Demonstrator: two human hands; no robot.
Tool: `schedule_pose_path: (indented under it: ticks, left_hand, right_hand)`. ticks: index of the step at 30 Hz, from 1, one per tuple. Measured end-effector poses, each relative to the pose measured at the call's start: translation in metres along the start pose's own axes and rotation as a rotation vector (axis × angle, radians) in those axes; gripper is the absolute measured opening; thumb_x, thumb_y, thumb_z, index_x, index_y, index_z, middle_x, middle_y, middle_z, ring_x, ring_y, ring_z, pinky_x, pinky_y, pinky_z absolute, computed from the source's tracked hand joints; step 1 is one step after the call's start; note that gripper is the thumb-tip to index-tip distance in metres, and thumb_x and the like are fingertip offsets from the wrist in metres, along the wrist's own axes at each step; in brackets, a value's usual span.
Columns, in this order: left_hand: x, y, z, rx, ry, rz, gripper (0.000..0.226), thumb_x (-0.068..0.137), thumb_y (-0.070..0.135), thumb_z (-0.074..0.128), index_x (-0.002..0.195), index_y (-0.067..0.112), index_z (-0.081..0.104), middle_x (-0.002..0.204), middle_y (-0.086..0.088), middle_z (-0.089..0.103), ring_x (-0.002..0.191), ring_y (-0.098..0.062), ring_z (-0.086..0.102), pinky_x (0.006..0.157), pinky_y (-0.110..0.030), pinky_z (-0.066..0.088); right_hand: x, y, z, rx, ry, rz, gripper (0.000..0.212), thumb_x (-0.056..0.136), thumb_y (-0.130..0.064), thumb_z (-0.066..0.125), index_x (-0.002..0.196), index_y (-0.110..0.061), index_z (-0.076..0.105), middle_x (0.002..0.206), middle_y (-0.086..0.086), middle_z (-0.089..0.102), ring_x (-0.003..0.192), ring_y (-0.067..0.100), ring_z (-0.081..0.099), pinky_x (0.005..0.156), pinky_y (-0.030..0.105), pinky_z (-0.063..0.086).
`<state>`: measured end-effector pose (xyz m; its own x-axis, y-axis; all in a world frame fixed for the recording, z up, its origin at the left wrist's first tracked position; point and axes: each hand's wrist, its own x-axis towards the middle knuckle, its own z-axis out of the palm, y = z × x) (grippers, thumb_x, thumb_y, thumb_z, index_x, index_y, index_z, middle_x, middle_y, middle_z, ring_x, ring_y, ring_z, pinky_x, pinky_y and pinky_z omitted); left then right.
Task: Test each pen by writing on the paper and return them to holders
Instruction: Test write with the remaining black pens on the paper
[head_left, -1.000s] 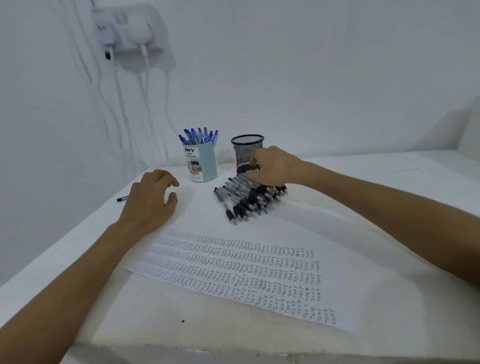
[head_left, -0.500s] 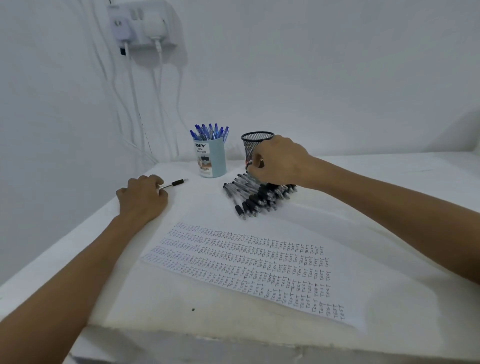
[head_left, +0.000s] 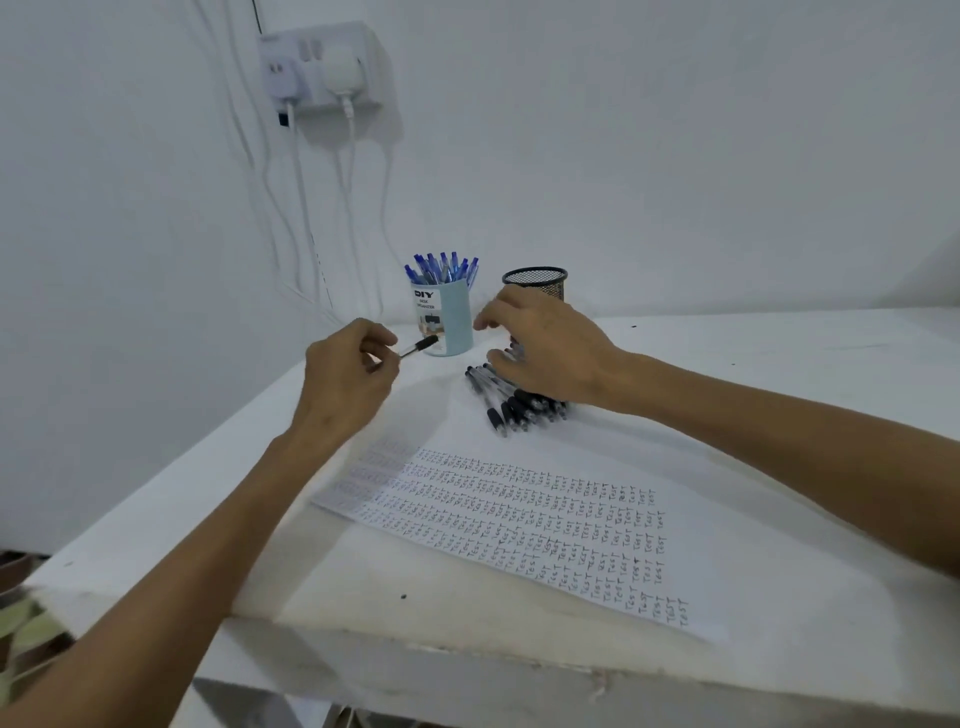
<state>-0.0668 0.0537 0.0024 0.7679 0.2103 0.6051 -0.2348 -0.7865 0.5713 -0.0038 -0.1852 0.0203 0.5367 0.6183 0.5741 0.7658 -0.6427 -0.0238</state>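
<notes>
My left hand (head_left: 347, 375) is raised above the table and pinches a black-capped pen (head_left: 418, 346) that points right. My right hand (head_left: 545, 347) hovers with loosely spread fingers over the far end of a pile of black pens (head_left: 511, 402). Behind it stands a black mesh holder (head_left: 537, 283), partly hidden by the hand. A light blue holder (head_left: 448, 322) full of blue pens (head_left: 441, 267) stands to its left. A white sheet of paper (head_left: 524, 519) covered in rows of the word TEST lies in front.
The white table (head_left: 779, 374) sits in a corner of white walls. A wall socket (head_left: 322, 65) with plugs and hanging white cables (head_left: 301, 197) is at the back left. The table's front edge (head_left: 467, 660) is close to me.
My left hand picked the loose pen up from the table's left side and lifted it toward the middle. My right hand rose off the pen pile and opened its fingers.
</notes>
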Motion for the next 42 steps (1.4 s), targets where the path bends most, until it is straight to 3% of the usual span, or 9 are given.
schedule_pose_path:
  ticks: [5,9,11,16,22,27,32,37,42]
  left_hand:
    - [-0.017,0.049,0.004,-0.137,-0.027,0.065,0.016,0.091,0.007,0.073,0.104,0.014,0.070,0.086,0.012,0.069,0.074,0.010,0.061,0.069,-0.002,0.043]
    - [-0.026,0.071,0.009,-0.244,-0.037,0.088,0.016,0.092,0.014,0.074,0.106,0.017,0.067,0.092,0.006,0.072,0.081,0.001,0.065,0.073,-0.007,0.049]
    - [-0.032,0.078,0.009,-0.293,-0.049,0.068,0.009,0.098,0.026,0.069,0.106,0.020,0.066,0.094,0.008,0.073,0.085,-0.003,0.067,0.073,-0.012,0.051]
    - [-0.051,0.085,0.013,-0.440,-0.162,0.008,0.043,0.102,0.052,0.036,0.105,0.024,0.069,0.092,0.008,0.076,0.085,-0.009,0.069,0.074,-0.032,0.049]
    - [-0.079,0.095,0.030,-0.320,-0.335,0.177,0.036,0.105,0.050,0.045,0.105,0.025,0.069,0.097,0.011,0.072,0.092,-0.007,0.064,0.069,-0.017,0.044]
    - [-0.099,0.103,0.046,-0.104,-0.527,0.333,0.025,0.097,0.052,0.060,0.113,0.033,0.063,0.112,0.021,0.060,0.109,0.000,0.053,0.086,-0.023,0.044]
    - [-0.112,0.104,0.053,0.019,-0.575,0.473,0.047,0.093,0.074,0.045,0.114,0.035,0.061,0.116,0.025,0.054,0.116,0.002,0.048,0.102,-0.035,0.043]
    - [-0.114,0.104,0.052,0.052,-0.575,0.495,0.054,0.087,0.083,0.047,0.115,0.038,0.058,0.119,0.026,0.052,0.120,-0.001,0.048,0.105,-0.037,0.041]
    - [-0.114,0.104,0.053,0.061,-0.591,0.489,0.062,0.081,0.089,0.048,0.116,0.039,0.057,0.121,0.028,0.052,0.120,-0.001,0.048,0.106,-0.038,0.040]
  right_hand:
    - [-0.001,-0.015,0.010,-0.043,-0.025,-0.128,0.051,0.094,-0.022,0.063,0.141,-0.009,0.049,0.143,0.009,0.050,0.126,0.027,0.050,0.097,0.042,0.050]
    - [-0.004,-0.018,0.006,0.035,0.102,-0.249,0.012,0.094,-0.002,0.051,0.101,0.002,0.060,0.095,0.015,0.058,0.082,0.029,0.052,0.072,0.049,0.049]
    - [-0.011,-0.015,-0.005,0.070,0.144,-0.253,0.013,0.092,-0.014,0.049,0.087,-0.005,0.056,0.083,0.008,0.052,0.075,0.023,0.044,0.070,0.044,0.045]
    - [-0.038,-0.007,-0.026,0.158,0.074,-0.021,0.068,0.085,-0.075,0.049,0.070,-0.009,0.047,0.068,0.002,0.048,0.066,0.020,0.043,0.061,0.033,0.036]
    - [-0.072,0.007,-0.045,0.403,0.093,0.104,0.064,0.092,-0.063,0.044,0.071,-0.002,0.047,0.063,0.008,0.047,0.057,0.010,0.039,0.055,0.030,0.033]
    - [-0.096,0.023,-0.051,0.751,0.161,0.444,0.058,0.095,-0.062,0.051,0.085,-0.006,0.064,0.094,0.009,0.069,0.081,0.015,0.069,0.069,0.043,0.061]
    - [-0.118,0.028,-0.053,0.810,0.179,0.640,0.059,0.100,-0.064,0.042,0.088,-0.021,0.079,0.069,0.021,0.032,0.061,0.029,0.035,0.054,0.032,0.033]
    - [-0.133,0.029,-0.054,1.059,0.067,0.760,0.051,0.102,-0.049,0.050,0.106,-0.004,0.074,0.083,0.014,0.076,0.061,0.022,0.062,0.051,0.029,0.050]
    - [-0.140,0.023,-0.056,0.959,-0.049,0.711,0.027,0.101,-0.019,0.060,0.089,0.005,0.064,0.069,0.013,0.067,0.047,0.019,0.051,0.039,0.024,0.030]
